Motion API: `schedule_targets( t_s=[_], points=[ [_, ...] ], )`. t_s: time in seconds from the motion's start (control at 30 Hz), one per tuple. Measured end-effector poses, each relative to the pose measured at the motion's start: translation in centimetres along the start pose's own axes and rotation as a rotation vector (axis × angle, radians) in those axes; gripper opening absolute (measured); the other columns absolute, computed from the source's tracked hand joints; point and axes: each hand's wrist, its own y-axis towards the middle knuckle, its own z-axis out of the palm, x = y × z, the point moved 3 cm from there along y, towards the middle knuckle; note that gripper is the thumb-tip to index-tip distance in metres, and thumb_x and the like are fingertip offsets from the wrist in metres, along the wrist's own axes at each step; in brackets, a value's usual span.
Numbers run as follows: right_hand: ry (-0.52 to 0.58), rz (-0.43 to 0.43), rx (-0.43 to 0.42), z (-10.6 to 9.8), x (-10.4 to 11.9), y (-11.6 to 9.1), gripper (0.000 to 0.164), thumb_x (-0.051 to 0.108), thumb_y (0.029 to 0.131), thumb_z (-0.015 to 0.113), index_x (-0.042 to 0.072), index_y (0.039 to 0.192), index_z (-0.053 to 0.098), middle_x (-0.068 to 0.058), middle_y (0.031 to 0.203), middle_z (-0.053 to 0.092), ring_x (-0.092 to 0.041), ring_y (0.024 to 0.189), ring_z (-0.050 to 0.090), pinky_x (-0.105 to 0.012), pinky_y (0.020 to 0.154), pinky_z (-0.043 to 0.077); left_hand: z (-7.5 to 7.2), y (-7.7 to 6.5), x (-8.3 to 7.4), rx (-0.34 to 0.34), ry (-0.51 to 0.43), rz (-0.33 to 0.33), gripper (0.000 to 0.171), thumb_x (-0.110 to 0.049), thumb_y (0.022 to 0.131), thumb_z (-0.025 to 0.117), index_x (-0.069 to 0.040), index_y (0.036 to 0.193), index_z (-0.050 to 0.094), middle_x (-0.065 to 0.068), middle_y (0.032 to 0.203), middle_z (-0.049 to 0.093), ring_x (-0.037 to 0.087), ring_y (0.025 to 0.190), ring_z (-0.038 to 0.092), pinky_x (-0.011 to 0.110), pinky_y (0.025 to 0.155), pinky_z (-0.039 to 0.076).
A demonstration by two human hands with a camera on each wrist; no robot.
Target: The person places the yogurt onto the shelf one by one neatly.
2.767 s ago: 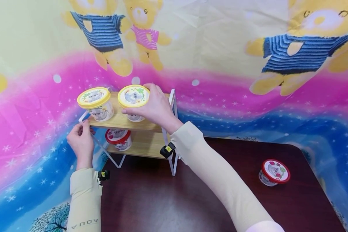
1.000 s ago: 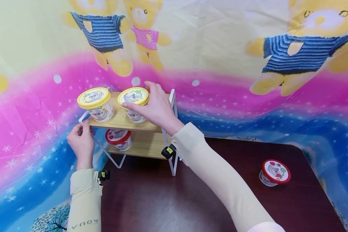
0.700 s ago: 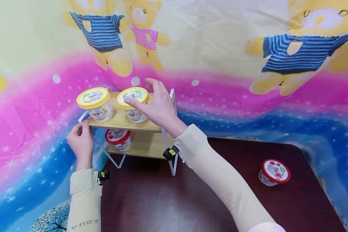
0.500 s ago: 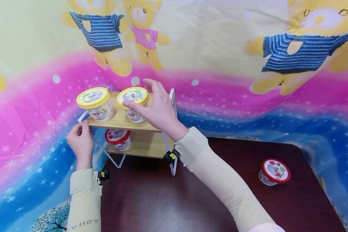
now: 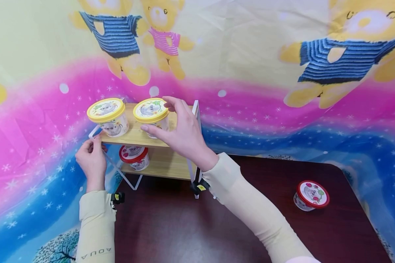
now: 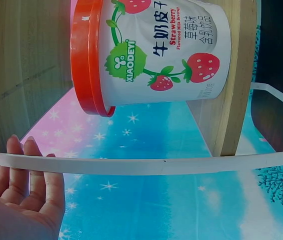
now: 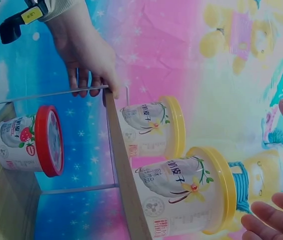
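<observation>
A two-tier rack of pale wood boards on a white metal frame (image 5: 140, 136) has its front left corner at the left hand (image 5: 93, 160) and its right side frame just behind the right hand (image 5: 189, 133). Left of the right fingers, a strip of upper board parts two tubs; beyond the fingertips, a cloth printed with bears and snowflakes (image 5: 250, 47) rises close behind the rack. Below that hand, a dark reddish-brown surface (image 5: 171, 219) spreads rightward to a rounded far corner.

There are two white tubs with yellow lids, both upright on the upper board: the left yellow-lidded tub (image 5: 106, 111), up and right of the left fingers, and the right yellow-lidded tub (image 5: 150, 109), between the right thumb and fingers. Two white tubs have red lids: one on the lower board (image 5: 135, 160), right of the left fingers (strawberries decorate its side), and another on the surface (image 5: 311, 196), well right of the right fingers.

The left fingers and thumb pinch the rack's corner at the metal bar. The right fingers stand spread wide around their tub, holding nothing; the right wrist view shows a gap between them and its lid.
</observation>
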Motion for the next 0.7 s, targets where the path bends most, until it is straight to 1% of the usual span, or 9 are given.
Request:
schedule_targets(
  t_s=[0.17, 0.33, 0.5, 0.6, 0.7],
  points=[
    [0.043, -0.043, -0.010, -0.2, -0.3, -0.8, 0.085, 0.053, 0.078, 0.084, 0.019, 0.146, 0.046, 0.006, 0.136, 0.052, -0.007, 0.123, 0.047, -0.036, 0.098, 0.046, 0.1, 0.0, 0.0, -0.001, -0.006, 0.001, 0.034, -0.035, 0.102, 0.063, -0.005, 0.108, 0.077, -0.002, 0.077, 0.068, 0.010, 0.071, 0.063, 0.020, 0.068, 0.051],
    [0.079, -0.084, -0.021, -0.3, -0.9, -1.5, 0.082, 0.050, 0.079, 0.085, 0.017, 0.145, 0.050, 0.004, 0.136, 0.054, -0.011, 0.122, 0.049, -0.045, 0.099, 0.047, 0.0, 0.0, 0.1, 0.001, -0.019, -0.009, 0.034, -0.036, 0.102, 0.062, -0.006, 0.110, 0.077, -0.002, 0.078, 0.068, 0.011, 0.072, 0.063, 0.021, 0.069, 0.051],
    [0.112, -0.154, -0.031, -0.6, -1.5, -2.2, 0.076, 0.045, 0.080, 0.086, 0.015, 0.142, 0.053, 0.003, 0.134, 0.057, -0.011, 0.120, 0.051, -0.048, 0.097, 0.049, 0.0, 0.0, 0.1, -0.005, -0.023, -0.004, 0.033, -0.035, 0.102, 0.063, -0.006, 0.109, 0.077, -0.002, 0.078, 0.068, 0.011, 0.072, 0.063, 0.020, 0.069, 0.051],
    [0.139, -0.171, -0.022, -0.7, -2.1, -2.7, 0.074, 0.040, 0.080, 0.087, 0.014, 0.141, 0.054, 0.002, 0.133, 0.057, -0.011, 0.120, 0.052, -0.050, 0.097, 0.049, 0.0, 0.0, 0.2, -0.006, -0.023, 0.000, 0.033, -0.035, 0.102, 0.063, -0.006, 0.108, 0.077, -0.001, 0.078, 0.068, 0.011, 0.071, 0.063, 0.020, 0.069, 0.051],
    [0.144, -0.165, -0.022, -0.9, -2.5, -3.2, 0.073, 0.039, 0.080, 0.088, 0.015, 0.140, 0.054, 0.005, 0.131, 0.057, -0.012, 0.121, 0.053, -0.050, 0.098, 0.048, 0.0, 0.1, 0.2, -0.008, -0.025, 0.002, 0.033, -0.035, 0.102, 0.063, -0.006, 0.109, 0.077, 0.001, 0.079, 0.069, 0.011, 0.071, 0.063, 0.020, 0.068, 0.051]
  ],
)
